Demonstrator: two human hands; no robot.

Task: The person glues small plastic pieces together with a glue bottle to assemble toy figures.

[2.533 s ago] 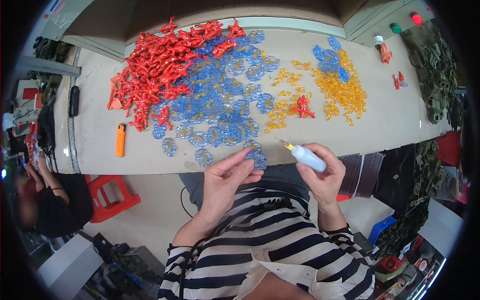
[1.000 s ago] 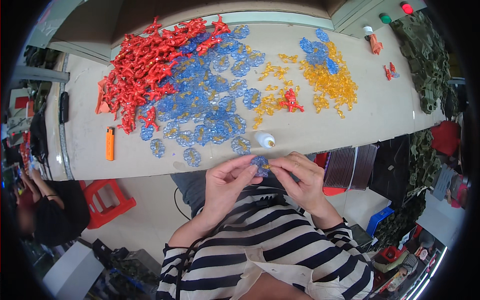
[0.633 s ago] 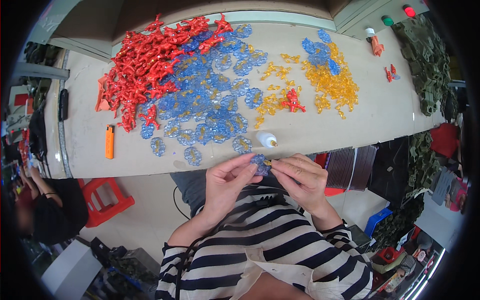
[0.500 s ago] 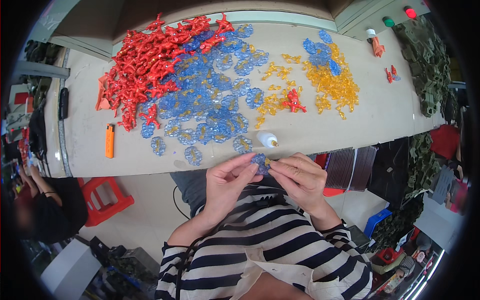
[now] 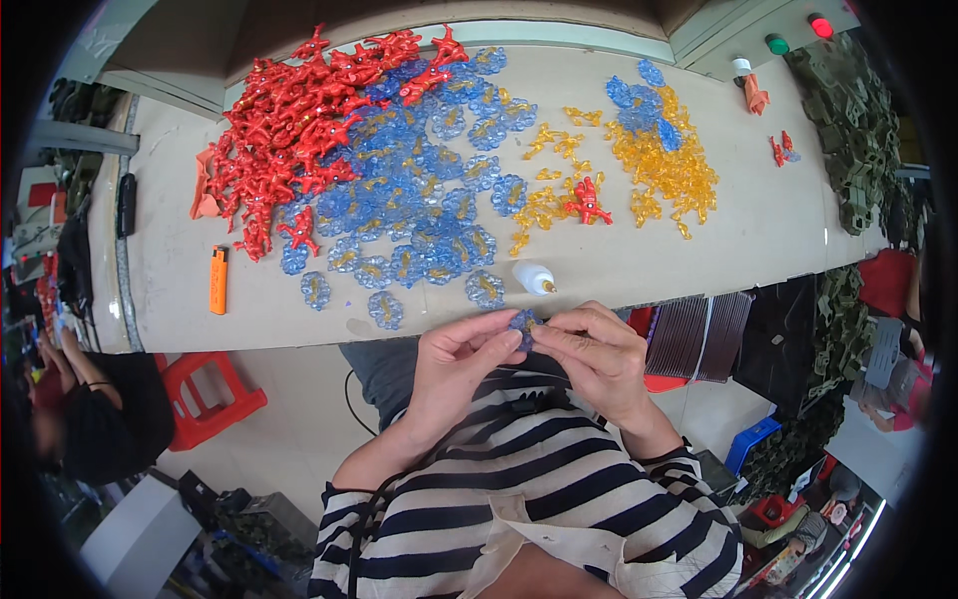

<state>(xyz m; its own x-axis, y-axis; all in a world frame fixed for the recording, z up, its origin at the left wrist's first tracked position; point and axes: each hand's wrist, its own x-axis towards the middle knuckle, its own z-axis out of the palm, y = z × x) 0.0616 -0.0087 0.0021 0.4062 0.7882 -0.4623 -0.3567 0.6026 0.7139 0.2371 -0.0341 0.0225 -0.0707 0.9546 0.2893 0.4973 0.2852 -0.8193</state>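
Just past the table's front edge, my left hand [image 5: 457,361] pinches a clear blue plastic piece [image 5: 522,323] between thumb and fingers. My right hand [image 5: 597,351] is closed at the same piece's right side, its thumb and forefinger on a small yellow plastic part that they mostly hide. Whether that part is seated in the blue piece cannot be made out. A small white squeeze bottle [image 5: 533,277] lies tipped on the table right above my hands. Close by is a loose blue piece with a yellow centre [image 5: 485,289].
Red figures [image 5: 289,130] are heaped at the far left, against many blue pieces [image 5: 399,190]. Small yellow parts [image 5: 664,160] lie to the right, with a red figure [image 5: 589,201] beside them. An orange lighter-like object [image 5: 219,282] lies at left; a red stool [image 5: 210,399] stands below.
My right fingers have moved slightly left, closer against the blue piece, so less of the yellow part shows. My left hand has barely shifted, still holding the blue piece.
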